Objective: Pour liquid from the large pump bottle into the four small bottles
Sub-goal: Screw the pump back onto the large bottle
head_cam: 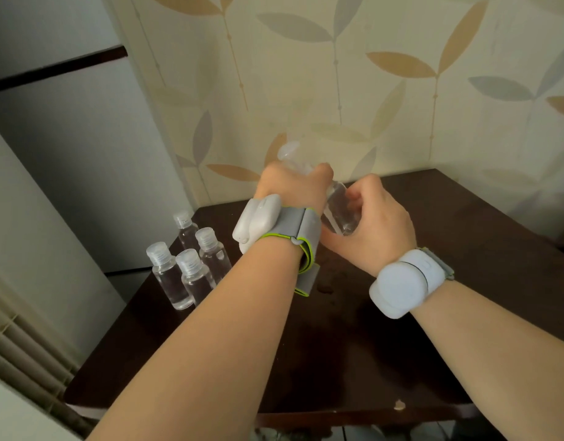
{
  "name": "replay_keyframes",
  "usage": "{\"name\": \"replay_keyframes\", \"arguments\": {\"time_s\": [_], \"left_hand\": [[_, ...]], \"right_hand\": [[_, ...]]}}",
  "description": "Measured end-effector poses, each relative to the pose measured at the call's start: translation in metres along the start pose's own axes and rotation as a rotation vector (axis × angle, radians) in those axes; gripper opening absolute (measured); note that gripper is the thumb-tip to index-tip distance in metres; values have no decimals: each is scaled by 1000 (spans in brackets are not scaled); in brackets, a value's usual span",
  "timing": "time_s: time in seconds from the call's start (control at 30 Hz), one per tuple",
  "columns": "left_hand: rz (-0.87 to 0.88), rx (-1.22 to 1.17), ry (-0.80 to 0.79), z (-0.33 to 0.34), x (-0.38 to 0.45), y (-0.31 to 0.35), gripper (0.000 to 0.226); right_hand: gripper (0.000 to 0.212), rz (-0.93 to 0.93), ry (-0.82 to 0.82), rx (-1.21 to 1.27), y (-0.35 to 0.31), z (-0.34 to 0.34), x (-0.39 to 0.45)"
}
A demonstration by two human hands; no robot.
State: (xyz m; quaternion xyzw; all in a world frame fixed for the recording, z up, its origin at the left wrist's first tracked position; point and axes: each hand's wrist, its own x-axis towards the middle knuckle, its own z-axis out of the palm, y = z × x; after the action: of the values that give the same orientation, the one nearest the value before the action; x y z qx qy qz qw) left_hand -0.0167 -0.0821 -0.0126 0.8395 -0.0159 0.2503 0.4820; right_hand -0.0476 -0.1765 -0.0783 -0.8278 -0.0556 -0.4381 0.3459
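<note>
The large clear pump bottle (pixel 339 211) is held above the dark table (pixel 433 281), tilted with its pump head up and to the left. My left hand (pixel 293 187) grips its pump top; the clear pump nozzle (pixel 288 152) sticks out above my fingers. My right hand (pixel 376 218) is curled round the bottle's body. Several small clear bottles (pixel 191 268) with ribbed caps stand upright in a cluster at the table's left edge, each holding clear liquid.
Patterned wallpaper rises behind the table. A white wall and door frame stand to the left, with a ribbed radiator (pixel 22 361) below. Small wet spots (pixel 327 288) lie on the table under my left wrist. Both wrists wear white sensor bands.
</note>
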Motion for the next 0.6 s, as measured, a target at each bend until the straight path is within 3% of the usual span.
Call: {"name": "replay_keyframes", "arguments": {"time_s": [0.23, 0.37, 0.6], "left_hand": [[184, 184, -67, -15, -1, 3, 38], [182, 276, -119, -26, 1, 2, 45], [241, 149, -343, -40, 2, -1, 42]], "right_hand": [[55, 89, -198, 294, 5, -5, 1], [51, 124, -273, 424, 3, -7, 2], [52, 193, -393, 598, -3, -12, 3]]}}
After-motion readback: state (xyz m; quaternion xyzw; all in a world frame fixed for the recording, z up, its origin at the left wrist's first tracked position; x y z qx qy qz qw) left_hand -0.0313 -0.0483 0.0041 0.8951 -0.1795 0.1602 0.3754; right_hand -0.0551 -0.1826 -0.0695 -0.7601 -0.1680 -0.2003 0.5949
